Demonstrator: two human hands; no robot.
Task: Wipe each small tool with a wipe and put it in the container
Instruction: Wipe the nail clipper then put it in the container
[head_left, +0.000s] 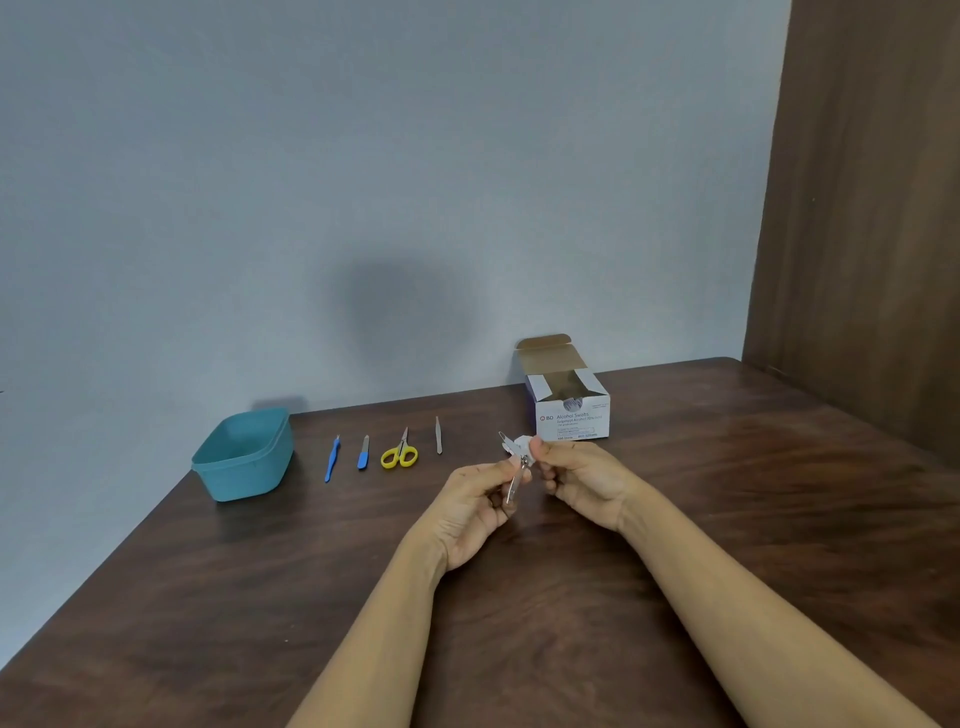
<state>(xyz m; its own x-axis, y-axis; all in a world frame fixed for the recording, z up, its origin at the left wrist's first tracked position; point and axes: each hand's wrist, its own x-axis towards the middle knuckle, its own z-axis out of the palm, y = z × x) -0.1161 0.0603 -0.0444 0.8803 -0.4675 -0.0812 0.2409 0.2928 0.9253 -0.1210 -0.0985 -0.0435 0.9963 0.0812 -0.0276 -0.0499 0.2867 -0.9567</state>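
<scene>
A plain, pale blue-grey wall (363, 156) is filling most of the room ahead of me, running behind the dark brown wood-grain surface (727, 545). A tall brown wooden panel (872, 208) is standing at the right, meeting the wall. Soft light is spreading evenly, and a blurred round shadow (400, 306) is lying on the wall above the surface's far edge.

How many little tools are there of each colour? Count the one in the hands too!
Blue handles: 2, the long pick and the short file
Yellow handles: 1, the scissors
Silver: 2, the tweezers and the clipper in the left hand
Total: 5
</scene>
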